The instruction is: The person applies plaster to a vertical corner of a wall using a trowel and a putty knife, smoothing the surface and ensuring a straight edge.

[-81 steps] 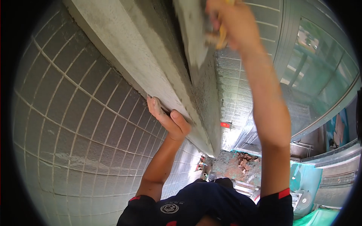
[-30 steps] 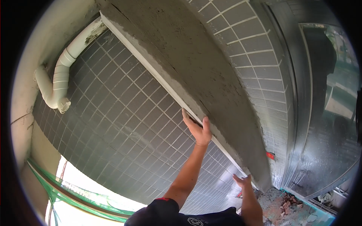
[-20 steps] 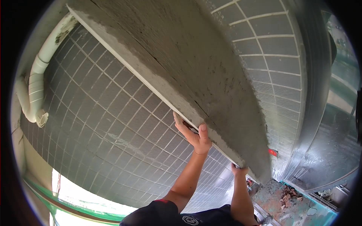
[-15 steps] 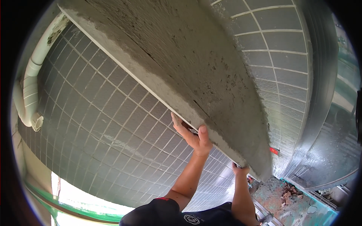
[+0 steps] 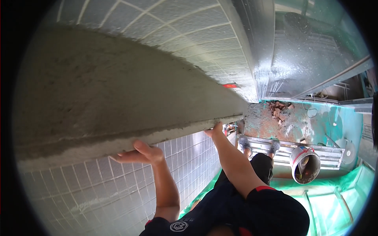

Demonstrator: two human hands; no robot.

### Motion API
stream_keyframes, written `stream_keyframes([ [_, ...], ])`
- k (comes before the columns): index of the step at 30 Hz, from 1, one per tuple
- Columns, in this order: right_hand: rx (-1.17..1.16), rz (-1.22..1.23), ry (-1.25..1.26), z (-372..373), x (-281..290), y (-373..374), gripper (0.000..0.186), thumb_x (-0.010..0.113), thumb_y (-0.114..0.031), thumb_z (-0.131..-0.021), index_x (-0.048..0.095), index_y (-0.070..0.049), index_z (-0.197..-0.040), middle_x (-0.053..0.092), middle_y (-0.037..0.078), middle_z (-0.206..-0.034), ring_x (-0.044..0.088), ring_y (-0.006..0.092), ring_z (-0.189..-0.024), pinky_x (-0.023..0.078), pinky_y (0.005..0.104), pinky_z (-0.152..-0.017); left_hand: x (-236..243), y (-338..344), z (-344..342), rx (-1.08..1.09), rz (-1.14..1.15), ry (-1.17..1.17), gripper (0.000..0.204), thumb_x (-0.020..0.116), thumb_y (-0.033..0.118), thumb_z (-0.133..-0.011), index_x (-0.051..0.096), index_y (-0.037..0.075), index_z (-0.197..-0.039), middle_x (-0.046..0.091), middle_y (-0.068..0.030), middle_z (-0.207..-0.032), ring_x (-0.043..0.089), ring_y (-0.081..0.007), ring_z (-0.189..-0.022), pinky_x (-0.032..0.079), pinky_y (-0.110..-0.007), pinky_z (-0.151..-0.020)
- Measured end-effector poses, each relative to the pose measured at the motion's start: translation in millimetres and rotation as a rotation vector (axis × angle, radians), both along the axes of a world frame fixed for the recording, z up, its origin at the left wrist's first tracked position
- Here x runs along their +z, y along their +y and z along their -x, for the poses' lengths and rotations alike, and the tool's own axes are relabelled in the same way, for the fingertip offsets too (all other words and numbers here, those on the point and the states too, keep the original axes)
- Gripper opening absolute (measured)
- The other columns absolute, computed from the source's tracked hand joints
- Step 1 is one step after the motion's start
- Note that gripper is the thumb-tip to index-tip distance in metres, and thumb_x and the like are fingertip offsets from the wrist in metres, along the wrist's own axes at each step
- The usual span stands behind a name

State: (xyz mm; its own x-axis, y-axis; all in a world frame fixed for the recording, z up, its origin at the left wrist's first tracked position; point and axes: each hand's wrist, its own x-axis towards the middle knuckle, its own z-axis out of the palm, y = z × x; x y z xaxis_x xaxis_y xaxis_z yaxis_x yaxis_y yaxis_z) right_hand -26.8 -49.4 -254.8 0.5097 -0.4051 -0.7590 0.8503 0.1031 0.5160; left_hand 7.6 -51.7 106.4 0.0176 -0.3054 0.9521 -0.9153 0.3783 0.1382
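A long grey cement surface [image 5: 118, 90] fills the upper left, bordered along its near side by a pale, cement-smeared edge strip [image 5: 185, 131]. My left hand [image 5: 145, 152] is at the strip's lower edge, its fingers stretched leftward just beneath and its thumb raised apart against the face. Farther right along the same strip, my right hand [image 5: 214, 129] curls its fingers at the edge, close to the strip's far end. Some of the right fingers are hidden by the hand itself. Whether either hand also holds a small tool cannot be seen.
Grey tiles [image 5: 110, 177] cover the wall below the strip. I stand with both feet on a slatted metal platform [image 5: 323, 155], a bucket [image 5: 301, 177] beside them. Beyond lie brick rubble [image 5: 278, 111] and a glass panel [image 5: 311, 51]. Green sheeting [image 5: 330, 196] hangs at the lower right.
The view has turned rightward, so the cement surface now lies nearly level across it and the platform, feet and bucket show. Both hands remain at the strip; the left fingers now point left.
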Motion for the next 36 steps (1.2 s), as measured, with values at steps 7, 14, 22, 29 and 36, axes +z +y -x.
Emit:
stream_keyframes([
  [7, 0.104, 0.025, 0.068, 11.7, -49.1, 48.5, 0.067, 0.028, -0.061, -0.092, 0.034, -0.016, -0.141, 0.035, 0.009, -0.146, 0.035, 0.0323, -0.132, 0.031, 0.0577, -0.105, -47.3, 77.9, -24.2, 0.125, -0.195, 0.173, 0.085, 0.065, 0.042, -0.084, 0.016, -0.007, -0.134, 0.039, -0.0262, -0.127, 0.048, -0.0335, -0.112, 0.048, -0.038, -0.089],
  [14, 0.250, -0.108, 0.060, 39.9, -39.0, 106.9, 0.053, 0.037, -0.056, -0.091, 0.052, -0.018, -0.123, 0.050, 0.005, -0.132, 0.044, 0.0301, -0.124, 0.033, 0.0543, -0.104, -21.4, 146.1, -37.9, -0.144, -0.354, 0.270, 0.065, 0.048, 0.047, -0.094, 0.028, -0.001, -0.132, 0.045, -0.0217, -0.123, 0.049, -0.0299, -0.113, 0.044, -0.039, -0.093],
  [22, 0.570, 0.155, 0.225, 86.4, -10.7, 128.4, 0.042, 0.055, -0.036, -0.087, 0.048, -0.012, -0.120, 0.048, 0.012, -0.123, 0.045, 0.0355, -0.116, 0.039, 0.0602, -0.097, -12.4, 151.5, -8.3, -0.370, -0.266, 0.458, 0.059, 0.045, 0.052, -0.094, 0.048, 0.000, -0.122, 0.050, -0.0132, -0.119, 0.050, -0.0219, -0.103, 0.043, -0.036, -0.086],
  [29, 0.997, 0.885, 1.131, 199.8, 33.3, 138.0, 0.053, 0.062, -0.018, -0.080, 0.042, -0.004, -0.126, 0.044, 0.018, -0.125, 0.044, 0.0368, -0.117, 0.039, 0.0492, -0.098, 7.8, 138.8, 102.4, -0.453, -0.300, 0.907, 0.066, 0.080, 0.042, -0.070, 0.053, -0.004, -0.110, 0.057, -0.0112, -0.104, 0.054, -0.0222, -0.098, 0.043, -0.037, -0.085],
  [36, 0.613, 1.524, 2.165, 239.0, 223.4, 115.8, 0.082, 0.076, -0.015, -0.070, 0.031, 0.001, -0.137, 0.036, 0.023, -0.133, 0.033, 0.0369, -0.127, 0.025, 0.0468, -0.105, 60.0, 95.1, 175.3, -0.086, -0.107, 0.379, 0.055, 0.080, 0.046, -0.063, 0.051, 0.005, -0.085, 0.051, -0.0096, -0.082, 0.046, -0.0291, -0.074, 0.031, -0.040, -0.068],
])
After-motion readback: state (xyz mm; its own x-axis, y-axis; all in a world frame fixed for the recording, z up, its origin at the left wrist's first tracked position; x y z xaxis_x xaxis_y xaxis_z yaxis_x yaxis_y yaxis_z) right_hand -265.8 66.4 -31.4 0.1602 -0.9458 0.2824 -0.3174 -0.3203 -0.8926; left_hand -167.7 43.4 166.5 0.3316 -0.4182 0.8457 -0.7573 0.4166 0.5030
